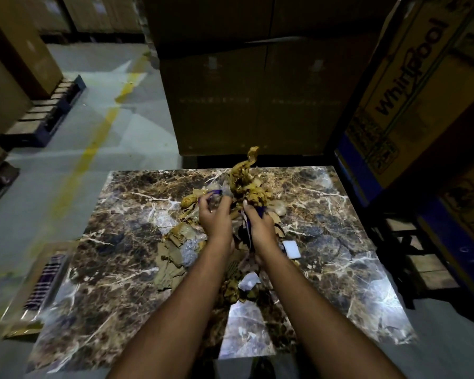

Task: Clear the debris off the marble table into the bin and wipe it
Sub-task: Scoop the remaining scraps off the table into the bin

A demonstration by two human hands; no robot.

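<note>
The debris [181,242] lies heaped at the middle of the marble table [348,242]; it looks light, crumpled and springy, best gathered by the bunch. The left hand [215,217] curls around clear plastic wrap [215,201]; the right hand [260,227] clutches a bunch of brown paper [246,184] above the heap. Two white scraps lie nearer the person than the heap; I see no bin.
</note>
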